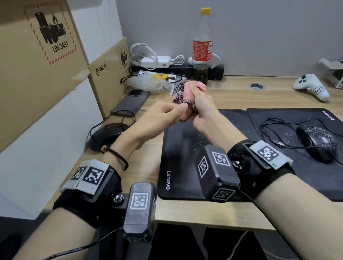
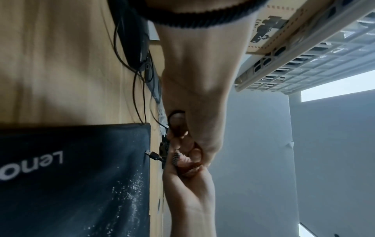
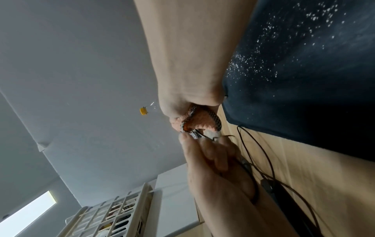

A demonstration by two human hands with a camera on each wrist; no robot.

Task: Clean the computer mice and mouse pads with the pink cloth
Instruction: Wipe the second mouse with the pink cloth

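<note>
Mid-frame, right hand (image 1: 200, 102) bunches the pink knitted cloth (image 1: 191, 89), left hand (image 1: 171, 110) pinching its checked edge — readying it; next, the speckled black mouse pad (image 1: 181, 148).

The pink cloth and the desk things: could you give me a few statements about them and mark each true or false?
1. Both hands hold the pink cloth in the air. True: the right hand grips it and the left hand pinches its edge.
2. The right-hand mouse is speckled white. True.
3. The left mouse sits on a mouse pad. False: it rests on the bare desk.
4. The bottle has a blue cap. False: yellow.
5. The left mouse pad is spotless. False: white specks lie on it.
</note>
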